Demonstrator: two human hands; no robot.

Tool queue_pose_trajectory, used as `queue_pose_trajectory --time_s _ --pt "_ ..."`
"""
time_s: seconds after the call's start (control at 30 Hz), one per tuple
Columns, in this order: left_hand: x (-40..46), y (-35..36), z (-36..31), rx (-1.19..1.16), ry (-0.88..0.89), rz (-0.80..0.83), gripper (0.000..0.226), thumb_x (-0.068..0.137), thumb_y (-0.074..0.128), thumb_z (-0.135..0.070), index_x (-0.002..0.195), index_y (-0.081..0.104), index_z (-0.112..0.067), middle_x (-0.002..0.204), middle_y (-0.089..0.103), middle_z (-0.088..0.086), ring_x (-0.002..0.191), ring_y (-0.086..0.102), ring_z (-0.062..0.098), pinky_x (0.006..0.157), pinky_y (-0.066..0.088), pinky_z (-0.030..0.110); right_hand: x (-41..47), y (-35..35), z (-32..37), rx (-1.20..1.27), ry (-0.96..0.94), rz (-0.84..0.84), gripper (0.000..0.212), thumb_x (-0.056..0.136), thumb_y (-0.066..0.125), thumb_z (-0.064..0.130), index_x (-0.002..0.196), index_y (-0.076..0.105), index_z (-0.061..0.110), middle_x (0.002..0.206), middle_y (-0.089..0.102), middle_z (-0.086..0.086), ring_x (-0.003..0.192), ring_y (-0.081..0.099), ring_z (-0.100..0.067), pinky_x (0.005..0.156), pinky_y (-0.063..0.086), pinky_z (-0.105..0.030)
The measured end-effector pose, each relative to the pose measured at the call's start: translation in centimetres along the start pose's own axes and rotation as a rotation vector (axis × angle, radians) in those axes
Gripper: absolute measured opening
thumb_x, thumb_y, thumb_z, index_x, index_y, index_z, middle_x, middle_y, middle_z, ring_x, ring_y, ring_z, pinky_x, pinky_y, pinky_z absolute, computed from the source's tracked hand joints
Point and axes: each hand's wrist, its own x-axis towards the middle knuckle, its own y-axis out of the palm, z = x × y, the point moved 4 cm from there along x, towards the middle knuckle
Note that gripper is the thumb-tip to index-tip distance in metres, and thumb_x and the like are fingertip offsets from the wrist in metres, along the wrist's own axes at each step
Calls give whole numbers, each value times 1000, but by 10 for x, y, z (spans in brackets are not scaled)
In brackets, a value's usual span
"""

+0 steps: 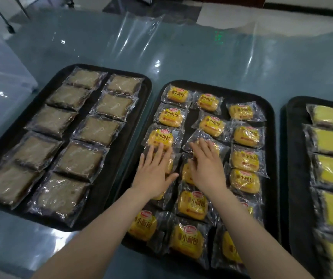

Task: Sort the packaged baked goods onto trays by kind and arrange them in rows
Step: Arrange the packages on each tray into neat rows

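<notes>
While L hand (155, 170) and R hand (207, 165) press flat, fingers spread, on yellow bun packs (245, 159), middle tray (271, 125); brown cake tray (109, 170) left, yellow slice tray (294, 150) right.

trays (275, 137): matt black plastic | wrappers (248, 135): glossy clear film | table cover (181, 47): shiny plastic sheet

One head-worn wide-angle camera looks forward and down, close over the table (181, 57) and its three black trays (270, 158).
</notes>
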Motion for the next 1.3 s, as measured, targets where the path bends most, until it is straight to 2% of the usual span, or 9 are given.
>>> queue_pose_trajectory --time_s 0.07,0.13,0.2,0.33,0.5,0.67,0.87,1.07,1.3 --pt "1 7 4 22 16 40 81 89 29 -67 143 -23 -37 151 -30 -1 137 -31 23 110 -13 45 -4 10 -5 -83 -14 94 61 97 33 48 152 13 29 159 -2 2 146 -13 -25 115 -6 -40" --pt "0 9 8 41 49 47 86 85 33 -71 139 -27 -41 151 -33 0 137 -31 24 110 -13 45 -6 16 -9 -132 -34 135 63 97 23 54 152 9 29 157 -12 4 143 -21 -25 114 -11 -40" --pt "-2 10 10 74 75 51 94 81 37 -74 136 -33 -43 151 -34 1 138 -31 26 110 -13 46 -6 15 -12 -109 -47 124 61 96 23 56 151 16 29 158 -8 6 143 -20 -22 114 -11 -38" --pt "-5 11 8 93 56 34 104 77 40 -76 133 -40 -42 150 -36 3 137 -32 26 108 -15 45 -2 8 -15 -75 -32 79 57 96 30 54 148 30 29 159 15 5 147 -5 -17 115 -3 -40" --pt "-5 11 8 93 2 40 110 76 38 -78 131 -45 -31 147 -40 4 136 -35 25 107 -20 45 -3 7 -16 -56 -27 69 56 96 35 50 147 33 26 159 19 5 147 -2 -17 116 -1 -42" --pt "6 -5 5 19 36 -6 98 77 17 -77 143 -26 -19 151 -30 2 139 -28 17 110 -17 39 2 3 -13 26 -24 30 55 97 40 46 145 37 20 157 25 3 147 3 -18 115 -4 -37" --pt "41 -18 5 30 0 59 83 89 22 -66 151 -6 -17 157 -17 8 143 -17 26 113 -8 42 1 -3 -19 80 -20 51 57 97 44 42 146 34 17 156 26 1 147 5 -19 118 1 -40" --pt "48 -11 -6 -11 44 108 84 86 18 -70 150 -7 -21 157 -18 3 142 -21 23 115 5 44 2 -5 -20 94 -35 44 56 97 45 41 147 34 17 158 22 1 147 3 -18 118 0 -38" --pt "67 -30 -10 -23 49 -59 81 90 19 -63 149 -10 -16 156 -19 6 143 -18 20 114 0 37 40 -19 -28 55 35 -93 50 98 42 28 146 35 18 158 23 -2 147 6 -22 115 5 -36"
